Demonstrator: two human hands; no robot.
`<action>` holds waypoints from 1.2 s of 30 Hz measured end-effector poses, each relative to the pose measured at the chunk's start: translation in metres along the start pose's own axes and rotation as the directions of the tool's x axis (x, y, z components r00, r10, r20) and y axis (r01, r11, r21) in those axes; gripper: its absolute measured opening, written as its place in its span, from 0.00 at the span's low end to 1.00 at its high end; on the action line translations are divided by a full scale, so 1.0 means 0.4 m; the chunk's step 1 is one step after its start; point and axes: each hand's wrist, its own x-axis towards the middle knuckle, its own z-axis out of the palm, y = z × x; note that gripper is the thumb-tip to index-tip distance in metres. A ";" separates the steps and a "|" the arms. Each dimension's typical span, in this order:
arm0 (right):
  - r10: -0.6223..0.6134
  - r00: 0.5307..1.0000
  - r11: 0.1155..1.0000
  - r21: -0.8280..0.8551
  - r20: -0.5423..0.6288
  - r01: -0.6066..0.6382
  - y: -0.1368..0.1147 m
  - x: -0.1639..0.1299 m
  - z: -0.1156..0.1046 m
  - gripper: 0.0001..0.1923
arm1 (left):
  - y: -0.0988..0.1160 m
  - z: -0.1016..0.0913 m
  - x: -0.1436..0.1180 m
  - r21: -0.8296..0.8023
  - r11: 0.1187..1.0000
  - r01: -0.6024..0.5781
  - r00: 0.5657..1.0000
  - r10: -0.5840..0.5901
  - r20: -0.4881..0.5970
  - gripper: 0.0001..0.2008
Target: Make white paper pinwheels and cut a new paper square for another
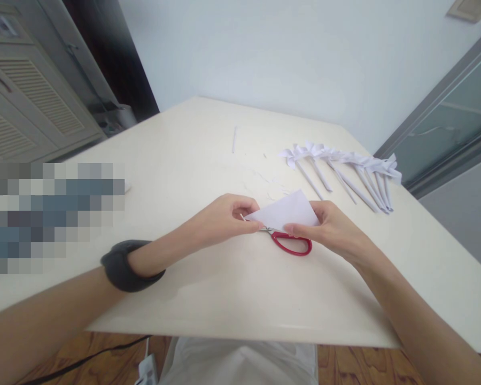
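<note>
Between my two hands is a piece of white paper (286, 211), folded to a pointed shape and raised over the table. My left hand (234, 216) pinches its narrow left tip between thumb and fingers. The wider right end is gripped by my right hand (320, 224), thumb on the near edge and fingers behind. Just below the paper lies a pair of scissors with red handles (294, 246); its blades are partly covered by the paper and my left hand. A black band (128, 266) circles my left wrist.
Several white paper pinwheels on rolled paper sticks (348, 160) lie in a row at the right. A thin paper roll (234, 140) and paper scraps (270, 193) lie farther back on the table (208, 299). A blurred patch covers the left side. A white power strip (147, 370) is below the table edge.
</note>
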 end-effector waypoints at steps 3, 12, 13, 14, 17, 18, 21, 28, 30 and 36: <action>0.013 1.000 1.000 0.020 0.001 -0.013 -0.003 0.000 -0.008 0.10 | 0.003 -0.012 0.005 -0.063 0.998 0.031 1.000 -0.031 0.003 0.08; 0.011 1.000 0.996 0.083 -0.016 -0.010 -0.006 0.000 -0.022 0.10 | 0.014 -0.046 0.011 -0.095 0.991 0.094 0.996 -0.092 0.019 0.06; 0.012 1.000 0.996 0.086 -0.013 -0.011 -0.007 -0.001 -0.022 0.10 | 0.011 -0.048 0.013 -0.093 0.992 0.091 0.996 -0.089 0.022 0.06; 0.012 1.000 0.996 0.087 -0.010 -0.011 -0.008 -0.001 -0.024 0.10 | 0.007 -0.052 0.014 -0.088 0.992 0.086 0.996 -0.084 0.022 0.06; 0.007 1.000 0.997 0.078 -0.023 -0.005 -0.007 -0.002 -0.036 0.08 | -0.005 -0.071 0.019 -0.036 0.997 0.065 0.998 -0.066 -0.009 0.05; 0.005 0.999 0.997 0.073 -0.041 -0.002 -0.006 -0.003 -0.042 0.08 | -0.007 -0.080 0.020 -0.010 0.998 0.060 0.998 -0.061 -0.028 0.05; -0.005 0.995 0.998 0.063 -0.102 0.012 -0.003 -0.003 -0.056 0.10 | -0.007 -0.096 0.020 0.030 0.999 0.042 0.996 -0.040 -0.078 0.06; 0.009 0.999 0.994 0.113 -0.034 -0.005 -0.002 -0.004 -0.036 0.08 | 0.029 -0.048 -0.003 -0.128 0.991 0.047 0.998 -0.042 0.037 0.09; 0.017 1.000 0.991 0.130 -0.011 -0.016 -0.004 -0.007 -0.032 0.09 | 0.035 -0.032 -0.012 -0.169 0.985 0.019 1.000 -0.016 0.020 0.09; 0.037 0.999 0.982 0.182 0.027 -0.041 -0.006 -0.010 -0.029 0.12 | 0.047 -0.023 -0.028 -0.274 0.959 -0.074 0.997 0.064 -0.046 0.08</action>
